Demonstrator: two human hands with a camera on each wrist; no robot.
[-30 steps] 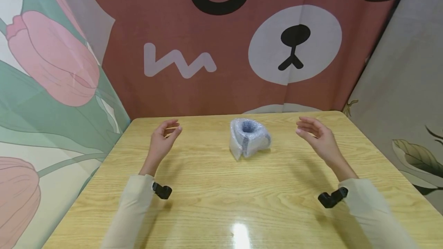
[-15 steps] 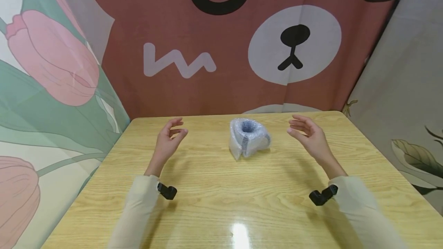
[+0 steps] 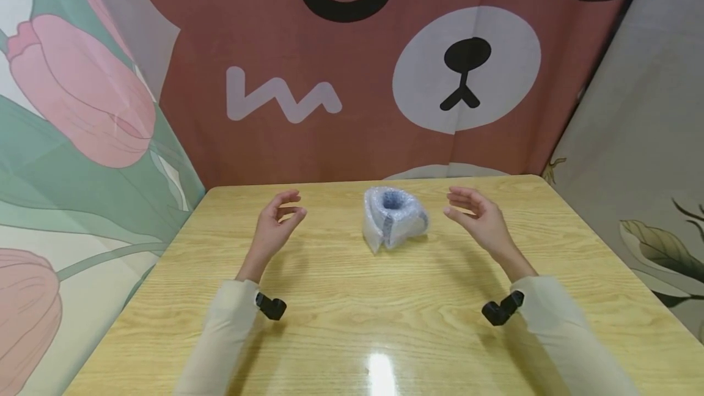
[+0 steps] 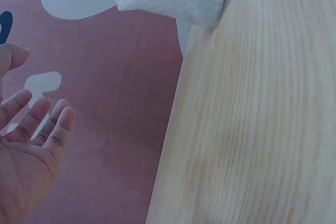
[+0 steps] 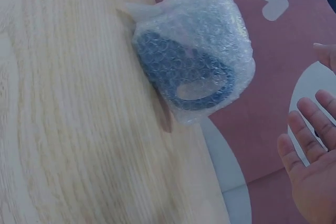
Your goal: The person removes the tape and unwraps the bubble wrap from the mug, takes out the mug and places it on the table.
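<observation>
A bundle of bubble wrap [image 3: 396, 219] stands on the wooden table toward its far edge, with a round hollow in its top. Something dark blue shows through the bubble wrap [image 5: 194, 61] in the right wrist view; its kind cannot be made out. My left hand [image 3: 276, 225] hovers to the left of the bundle, fingers loosely bent and holding nothing. On the other side, nearer to the bundle, my right hand [image 3: 484, 225] is held above the table, also with nothing in it. Neither hand touches the wrap.
The wooden table [image 3: 352, 304] reaches back to a hanging cloth [image 3: 286, 151] with a bear print. Patterned curtains [image 3: 82, 109] hang along both sides. A small black camera [image 3: 271, 306] sits on each wrist.
Both hands have moved inward toward the bubble-wrapped bundle, the left one rightward and the right one leftward. The bundle stays in its place.
</observation>
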